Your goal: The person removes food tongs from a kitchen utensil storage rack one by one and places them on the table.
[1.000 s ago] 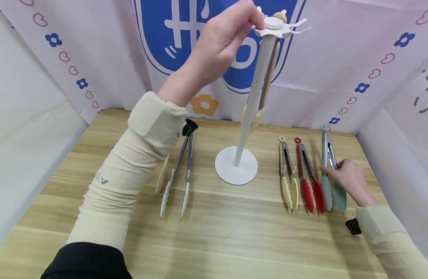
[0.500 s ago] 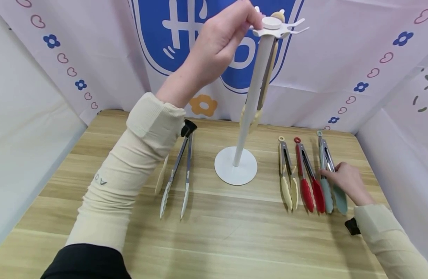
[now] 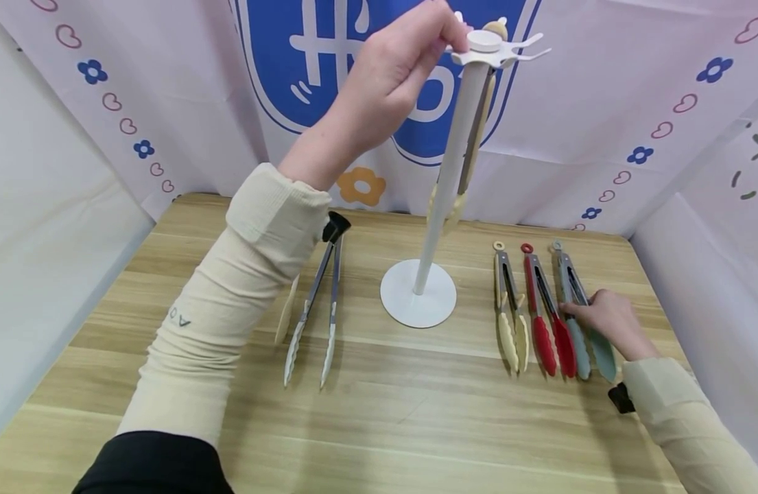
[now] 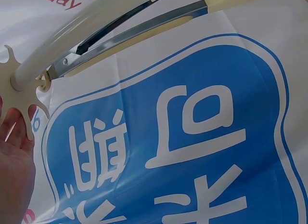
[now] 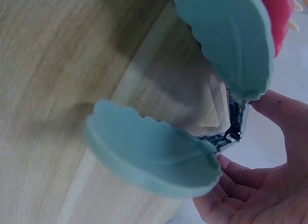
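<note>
My left hand (image 3: 394, 75) grips the hooked top of a white rack (image 3: 455, 171), whose pole leans a little over its round base. Cream tongs (image 3: 475, 134) hang behind the pole from one hook. At the right, my right hand (image 3: 616, 322) holds teal tongs (image 3: 577, 329) between thumb and fingers, their steel arms spread apart. Up close in the right wrist view, both teal scalloped heads (image 5: 154, 156) point away from the palm. Immediately left of them lie red tongs (image 3: 548, 322), then a second pair of cream tongs (image 3: 508, 319).
White-tipped tongs (image 3: 317, 309) lie on the left of the wooden table (image 3: 416, 425), with a cream piece (image 3: 286, 315) partly under my left sleeve. A printed cloth (image 3: 558, 130) hangs along the back edge.
The ring end of the teal tongs has swung left, so they lie closer in line with the red pair. My right hand shifted slightly left with them. My left hand stays on the rack.
</note>
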Demonstrator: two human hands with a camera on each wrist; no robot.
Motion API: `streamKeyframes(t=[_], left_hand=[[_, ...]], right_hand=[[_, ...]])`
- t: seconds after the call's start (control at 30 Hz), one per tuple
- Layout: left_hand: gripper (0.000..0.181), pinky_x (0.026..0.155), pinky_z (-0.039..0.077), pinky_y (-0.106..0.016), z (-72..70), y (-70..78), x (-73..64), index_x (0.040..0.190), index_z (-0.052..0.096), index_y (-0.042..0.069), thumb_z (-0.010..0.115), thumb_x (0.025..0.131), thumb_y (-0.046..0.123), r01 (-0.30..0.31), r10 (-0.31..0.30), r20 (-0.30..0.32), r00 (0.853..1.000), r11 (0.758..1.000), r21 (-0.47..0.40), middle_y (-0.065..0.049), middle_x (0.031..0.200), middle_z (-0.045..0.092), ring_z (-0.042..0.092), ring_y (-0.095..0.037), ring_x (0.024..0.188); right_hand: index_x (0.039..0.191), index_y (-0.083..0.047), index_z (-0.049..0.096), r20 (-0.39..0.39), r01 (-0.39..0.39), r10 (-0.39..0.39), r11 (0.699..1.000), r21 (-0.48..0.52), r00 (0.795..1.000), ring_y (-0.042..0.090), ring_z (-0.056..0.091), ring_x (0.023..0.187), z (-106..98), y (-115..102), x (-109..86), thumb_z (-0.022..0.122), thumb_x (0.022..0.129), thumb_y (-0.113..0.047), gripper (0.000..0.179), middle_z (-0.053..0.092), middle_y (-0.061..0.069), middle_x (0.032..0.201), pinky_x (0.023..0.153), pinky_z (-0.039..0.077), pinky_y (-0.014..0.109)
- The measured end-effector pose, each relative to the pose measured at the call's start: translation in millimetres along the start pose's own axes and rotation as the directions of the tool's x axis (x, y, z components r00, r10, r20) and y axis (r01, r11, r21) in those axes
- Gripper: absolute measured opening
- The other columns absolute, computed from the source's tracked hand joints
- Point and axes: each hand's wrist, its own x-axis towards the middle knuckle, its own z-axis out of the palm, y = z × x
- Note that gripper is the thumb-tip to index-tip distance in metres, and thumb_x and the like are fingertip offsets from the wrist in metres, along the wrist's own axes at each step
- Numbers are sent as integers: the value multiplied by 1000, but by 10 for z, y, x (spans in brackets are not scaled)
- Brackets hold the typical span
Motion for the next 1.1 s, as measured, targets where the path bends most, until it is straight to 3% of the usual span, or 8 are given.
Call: streamKeyframes(t=[0.47,0.67,0.77,0.8,0.87,0.93,1.0,1.1], left_hand=[[26,97,30,-11,-3,-2,-1,107,55,1,31,98,7,15,-16,23,1000,1000,7,-8,107,55,46,-3,107],[26,97,30,-11,-4,-1,0,107,55,0,31,98,6,11,-11,21,1000,1000,19,-9,108,55,46,-4,107],[26,97,30,-11,-9,-1,-4,107,55,0,31,98,6,13,-13,19,1000,1000,21,-9,108,56,46,-5,107],[26,97,30,-11,-11,-1,-5,107,55,0,31,98,6,13,-14,19,1000,1000,22,-9,108,56,46,-5,107],[26,97,30,-11,-15,2,-5,107,55,0,31,98,7,13,-14,22,1000,1000,23,-8,109,56,46,-4,107],[27,97,30,-11,-19,6,-3,107,55,1,30,98,7,11,-11,25,1000,1000,25,-8,109,56,46,-4,107],[27,97,30,-12,-19,9,0,107,55,1,30,98,6,4,-5,26,1000,1000,24,-8,108,56,46,-4,107],[27,97,30,-12,-18,13,2,107,55,0,30,98,7,-1,1,29,1000,1000,23,-8,109,56,46,-4,108]], right_hand=[[53,-14,32,30,2,-2,1000,2,1000,10,29,45,-10,-9,4,56,82,-48,51,26,-5,49,43,29,25],[56,-14,32,79,23,-24,1000,14,997,11,31,48,-62,-28,43,54,84,-47,49,28,-4,51,45,30,25],[59,-9,34,58,54,-55,998,21,997,13,32,50,-124,-102,84,52,87,-42,46,29,-1,54,46,30,26],[61,-4,40,47,67,-68,998,23,997,16,35,51,-155,-142,92,51,88,-41,47,35,5,54,47,32,28],[77,11,51,30,84,-84,996,29,996,26,46,59,-225,-238,95,48,90,-40,53,49,23,67,53,42,34],[104,22,48,20,97,-98,994,54,995,38,52,75,-295,-340,90,46,91,-41,64,51,39,93,64,47,44],[121,26,34,22,112,-114,991,77,993,46,50,96,-368,-447,81,43,92,-43,75,41,43,116,77,45,52],[127,22,29,18,148,-151,982,118,988,49,44,107,-466,-586,71,40,93,-44,76,39,40,122,86,40,56]])
